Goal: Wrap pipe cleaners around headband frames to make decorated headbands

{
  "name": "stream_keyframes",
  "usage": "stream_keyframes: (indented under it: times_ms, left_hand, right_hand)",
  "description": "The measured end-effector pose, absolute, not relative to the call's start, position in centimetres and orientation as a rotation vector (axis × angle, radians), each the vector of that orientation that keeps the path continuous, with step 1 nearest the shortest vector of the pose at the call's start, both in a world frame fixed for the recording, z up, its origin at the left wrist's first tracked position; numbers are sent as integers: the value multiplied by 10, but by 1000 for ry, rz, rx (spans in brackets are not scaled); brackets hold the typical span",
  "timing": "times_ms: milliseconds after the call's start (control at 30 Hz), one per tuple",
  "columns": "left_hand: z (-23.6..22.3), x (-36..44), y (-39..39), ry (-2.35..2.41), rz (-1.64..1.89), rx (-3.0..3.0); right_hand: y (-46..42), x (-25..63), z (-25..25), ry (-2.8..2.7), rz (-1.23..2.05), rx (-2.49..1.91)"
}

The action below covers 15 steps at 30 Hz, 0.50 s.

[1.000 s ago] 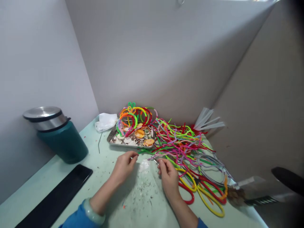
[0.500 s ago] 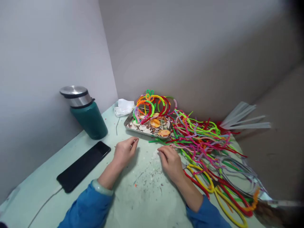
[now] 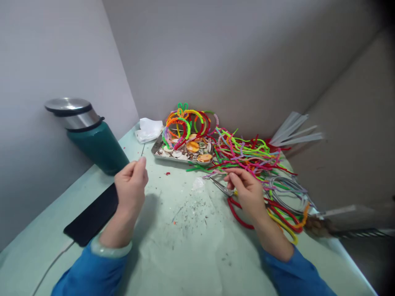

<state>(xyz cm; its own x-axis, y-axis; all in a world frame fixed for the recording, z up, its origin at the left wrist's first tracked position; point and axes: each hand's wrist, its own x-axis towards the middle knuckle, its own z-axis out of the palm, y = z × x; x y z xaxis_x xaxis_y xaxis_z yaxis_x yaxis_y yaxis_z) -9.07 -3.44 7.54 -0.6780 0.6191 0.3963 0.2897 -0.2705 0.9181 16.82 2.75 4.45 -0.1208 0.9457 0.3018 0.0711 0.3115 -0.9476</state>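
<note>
My left hand (image 3: 131,183) is raised above the pale green table (image 3: 185,246), with thumb and forefinger pinched together near the teal flask (image 3: 95,144); whatever it holds is too thin to see. My right hand (image 3: 247,191) is also closed in a pinch. It hovers at the edge of the pile of coloured pipe cleaners (image 3: 243,156), just over small metal pliers (image 3: 219,186) that lie on the table. A clear scrap of plastic (image 3: 197,183) lies between the hands.
A metal tray (image 3: 158,147) of shells and pipe-cleaner hoops stands at the back, a white tissue (image 3: 149,128) beside it. A black phone (image 3: 92,213) lies left. Red and yellow loops (image 3: 277,218), a grey wire coil (image 3: 284,189) and clear strips (image 3: 293,131) crowd the right.
My hands have drawn apart. The left one rose and went left toward the flask; the right one shifted right over the pliers. The view has swung a little.
</note>
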Motion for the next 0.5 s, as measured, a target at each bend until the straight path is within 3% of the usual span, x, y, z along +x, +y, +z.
stream_keyframes:
  times_ms: [133, 500]
  left_hand:
    - [89, -88, -52, 1400, 2125, 940]
    - [85, -92, -69, 1445, 2114, 873]
  right_hand:
    - [7, 194, 35, -1327, 892, -1087]
    - [-2, 219, 1, -1317, 647, -1246]
